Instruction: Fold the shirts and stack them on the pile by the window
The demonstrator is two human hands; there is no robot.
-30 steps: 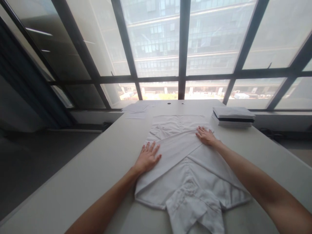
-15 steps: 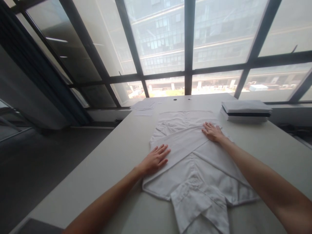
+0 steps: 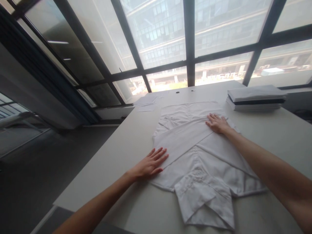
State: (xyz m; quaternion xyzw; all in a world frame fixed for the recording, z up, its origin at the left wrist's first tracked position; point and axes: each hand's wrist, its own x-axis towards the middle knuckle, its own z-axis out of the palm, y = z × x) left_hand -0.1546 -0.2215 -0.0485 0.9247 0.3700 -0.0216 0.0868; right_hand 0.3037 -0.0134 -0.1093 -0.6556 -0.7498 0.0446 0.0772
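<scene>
A white shirt (image 3: 181,139) lies spread on the white table, its collar pointing toward me and one sleeve laid slantwise across the body. My left hand (image 3: 149,163) rests flat on the left edge of the shirt, at the lower end of that sleeve, with fingers spread. On the right side, farther up, my right hand (image 3: 217,123) presses flat on the cloth near the sleeve's other end, fingers stretched out. Neither hand grips anything. The shirt's collar (image 3: 206,198) lies nearest to me.
The white table (image 3: 109,156) reaches to the large windows. A stack of folded white cloth (image 3: 255,97) with one dark layer stands at the back right. Sheets of paper (image 3: 145,102) lie at the back left. A dark curtain (image 3: 48,74) hangs beyond the left side.
My left hand has slid toward the shirt's left edge, outward and slightly nearer to me. The right hand keeps its place on the cloth. The view has tilted a little.
</scene>
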